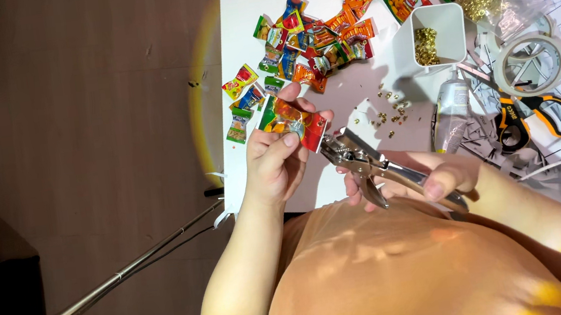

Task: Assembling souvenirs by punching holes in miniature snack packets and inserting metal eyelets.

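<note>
- View from above, looking down at a person in an orange top working at a white bench (239, 11); the brown floor lies to the left of it
- The left hand (274, 165) holds a small bright snack packet (292, 121) upright just above the near edge of the bench; its fingers (290, 139) are closed on the packet, thumb in front and the other fingertips showing behind the top edge
- The right hand (435, 180) is wrapped around the handles of silver punch pliers (368, 162); the fingers are curled shut on the handles, thumb on top; the head of the pliers touches the lower right corner of the packet; whether the jaws are fully closed on it cannot be told
- Beyond the hands, a scattered pile of small snack packets (311, 31) in red, orange, green and blue covers the far part of the bench
- To the right of the pile stands a white square cup (439, 32) with gold eyelets inside; loose gold eyelets (386, 111) lie spilled on the bench between the cup and the hands
- Just right of the cup lie a small clear bottle (449, 110), orange-and-black scissors (531, 113) and a roll of tape (532, 63); paper scraps surround them
- A thin metal rod (97, 297) runs diagonally across the floor at lower left
</note>
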